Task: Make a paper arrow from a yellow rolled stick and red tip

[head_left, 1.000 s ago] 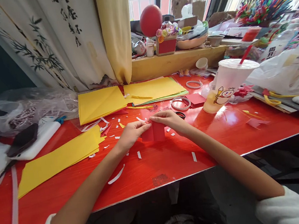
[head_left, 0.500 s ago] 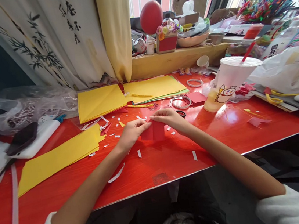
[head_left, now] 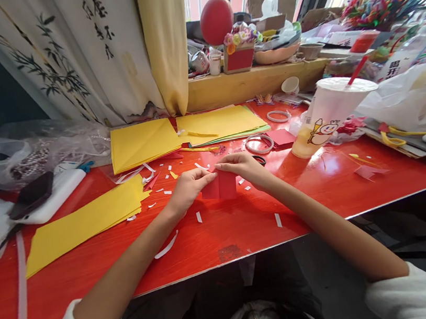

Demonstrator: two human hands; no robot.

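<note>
Between my two hands a folded piece of red paper (head_left: pixel 226 185) hangs just above the red table (head_left: pixel 210 252), a crease running down its middle. My left hand (head_left: pixel 189 188) pinches its upper left edge between thumb and fingers. At the top edge, my right hand (head_left: pixel 242 166) grips the paper with thumb and fingertips, close beside the left thumb. The black scissors handle (head_left: pixel 259 160) shows partly behind my right hand. Small white paper scraps (head_left: pixel 199 217) lie scattered around both hands.
Yellow paper stacks (head_left: pixel 143 144) lie at the back, and long yellow strips (head_left: pixel 83 225) at the left. Rolls of tape (head_left: pixel 259 144) and red paper squares (head_left: pixel 281 138) sit behind my right hand. A drink cup (head_left: pixel 320 118) with a straw stands at the right.
Both hands hold the red paper in nearly the same pose. The whole view has shifted very slightly; nothing else visibly moved.
</note>
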